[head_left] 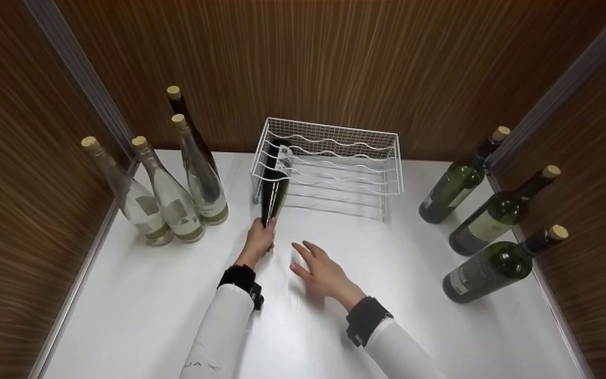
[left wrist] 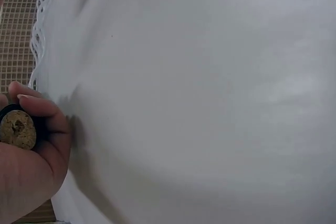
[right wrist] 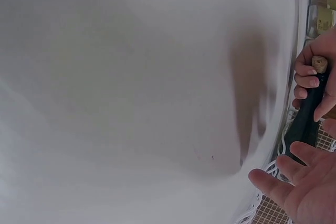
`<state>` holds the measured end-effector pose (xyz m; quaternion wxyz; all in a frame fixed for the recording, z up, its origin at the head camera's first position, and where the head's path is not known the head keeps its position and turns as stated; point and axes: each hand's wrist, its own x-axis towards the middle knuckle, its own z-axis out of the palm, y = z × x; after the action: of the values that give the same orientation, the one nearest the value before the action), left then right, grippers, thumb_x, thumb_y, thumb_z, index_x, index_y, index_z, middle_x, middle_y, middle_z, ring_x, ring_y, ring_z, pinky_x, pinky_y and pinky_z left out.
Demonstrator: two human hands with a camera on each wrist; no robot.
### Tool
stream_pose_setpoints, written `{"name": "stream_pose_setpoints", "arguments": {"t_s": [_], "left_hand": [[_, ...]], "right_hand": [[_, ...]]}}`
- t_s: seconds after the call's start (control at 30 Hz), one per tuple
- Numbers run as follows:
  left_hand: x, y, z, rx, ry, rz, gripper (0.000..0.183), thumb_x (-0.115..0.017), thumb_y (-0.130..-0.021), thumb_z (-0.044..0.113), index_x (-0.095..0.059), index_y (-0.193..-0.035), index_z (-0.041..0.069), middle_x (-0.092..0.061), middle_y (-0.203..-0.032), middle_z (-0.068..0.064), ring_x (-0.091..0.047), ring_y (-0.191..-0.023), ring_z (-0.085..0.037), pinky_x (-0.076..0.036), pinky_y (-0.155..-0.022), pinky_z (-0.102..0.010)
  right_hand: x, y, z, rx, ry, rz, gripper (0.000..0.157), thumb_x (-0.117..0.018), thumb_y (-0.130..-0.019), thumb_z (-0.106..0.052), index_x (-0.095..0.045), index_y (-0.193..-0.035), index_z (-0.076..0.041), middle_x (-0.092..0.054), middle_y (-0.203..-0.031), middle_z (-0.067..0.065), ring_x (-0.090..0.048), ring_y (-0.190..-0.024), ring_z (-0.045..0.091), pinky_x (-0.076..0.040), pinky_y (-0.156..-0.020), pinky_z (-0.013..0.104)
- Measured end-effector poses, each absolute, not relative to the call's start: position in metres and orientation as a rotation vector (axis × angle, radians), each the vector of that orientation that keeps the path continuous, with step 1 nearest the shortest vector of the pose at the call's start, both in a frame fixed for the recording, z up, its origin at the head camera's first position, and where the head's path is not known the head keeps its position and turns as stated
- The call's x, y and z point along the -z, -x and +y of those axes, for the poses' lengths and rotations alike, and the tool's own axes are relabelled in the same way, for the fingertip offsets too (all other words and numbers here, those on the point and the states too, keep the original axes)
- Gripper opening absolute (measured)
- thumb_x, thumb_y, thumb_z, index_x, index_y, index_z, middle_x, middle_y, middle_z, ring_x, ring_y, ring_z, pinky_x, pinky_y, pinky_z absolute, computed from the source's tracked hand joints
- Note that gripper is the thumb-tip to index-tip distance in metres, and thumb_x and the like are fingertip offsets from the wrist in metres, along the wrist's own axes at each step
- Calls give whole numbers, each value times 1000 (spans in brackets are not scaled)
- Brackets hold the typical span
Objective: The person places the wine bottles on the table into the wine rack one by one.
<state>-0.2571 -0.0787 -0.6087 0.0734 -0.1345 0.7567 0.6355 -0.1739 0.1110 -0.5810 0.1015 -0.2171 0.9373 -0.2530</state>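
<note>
My left hand (head_left: 259,241) grips the neck of a dark wine bottle (head_left: 273,197), its cork (left wrist: 18,129) showing past the curled fingers in the left wrist view. The bottle lies lengthwise in the leftmost hollow of a white wire rack (head_left: 334,182), base toward the back and neck out over the front edge. A pale label shows on it between the wavy wires. To the right of that neck, my right hand (head_left: 326,273) hovers over the table with fingers spread, holding nothing. In the right wrist view, its fingers (right wrist: 268,184) are spread below the bottle.
Several corked bottles stand on the left of the white table (head_left: 303,337), among them a clear bottle (head_left: 177,210) and a dark one (head_left: 190,123) behind. Three green wine bottles, one of them nearest the front (head_left: 487,271), stand at the right. Wood-grain panels (head_left: 334,63) enclose the back and sides.
</note>
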Motion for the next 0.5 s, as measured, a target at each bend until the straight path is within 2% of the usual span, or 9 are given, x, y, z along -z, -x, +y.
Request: {"name": "stream_pose_setpoints", "arguments": {"t_s": [0.17,0.33,0.5], "left_hand": [[611,261,-78,-1858,465,2320,36,-51,-102,30,-38,-121,3,-49,-68,-7,-47,-42,-13,-37,-36,-22],[613,263,-79,-1847,505,2403,33,-55,-101,29,-43,-113,1,-53,-72,-10,-49,-44,-13,-40,-37,-23],[610,263,-79,-1829,489,2383,29,-52,-102,31,-47,-107,3,-53,-71,-8,-51,-47,-14,-40,-38,-24]], "right_hand": [[582,175,111,743,635,2762,61,-38,-103,-53,-33,-154,-20,-31,-154,18,-31,-140,37,-39,-102,56],[582,176,111,734,637,2756,61,-38,-104,-52,-31,-155,-19,-31,-154,18,-31,-140,37,-38,-104,55],[583,176,111,734,640,2764,62,-37,-103,-53,-32,-155,-19,-32,-154,18,-32,-139,37,-39,-103,55]]}}
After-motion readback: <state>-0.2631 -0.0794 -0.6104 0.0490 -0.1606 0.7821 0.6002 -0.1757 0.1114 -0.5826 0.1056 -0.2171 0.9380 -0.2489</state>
